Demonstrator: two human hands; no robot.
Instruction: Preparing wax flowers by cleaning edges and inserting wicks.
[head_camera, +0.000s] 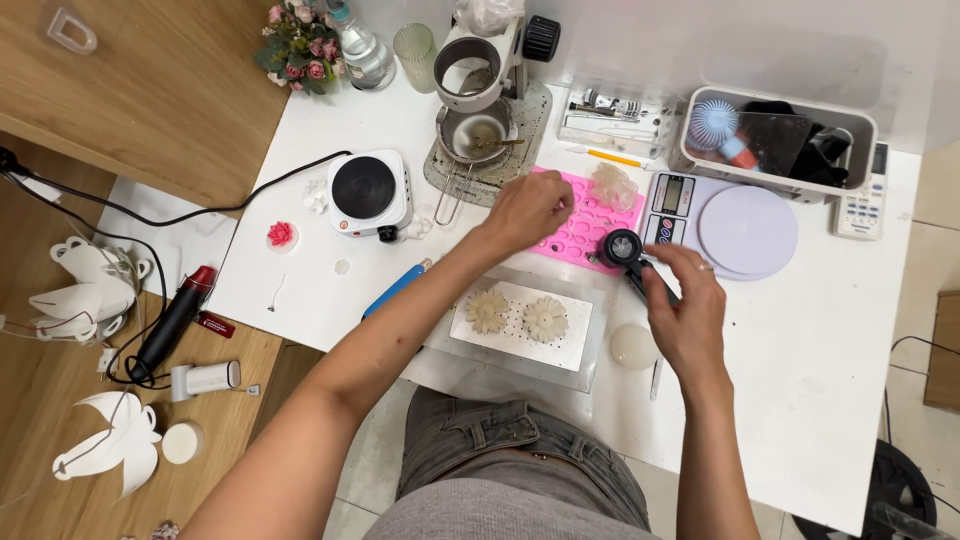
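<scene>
Pink silicone mould (580, 232) lies on the white bench (800, 350); the left hand (525, 212) rests on its near edge, fingers curled loosely, holding nothing. The right hand (688, 305) grips a small black tool (624, 250) (round-headed) just beside the mould.

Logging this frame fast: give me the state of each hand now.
Left hand: loosely curled, fingertips resting on the pink silicone mould tray; not seen holding anything.
Right hand: closed on the small black round-headed handheld tool.
</scene>
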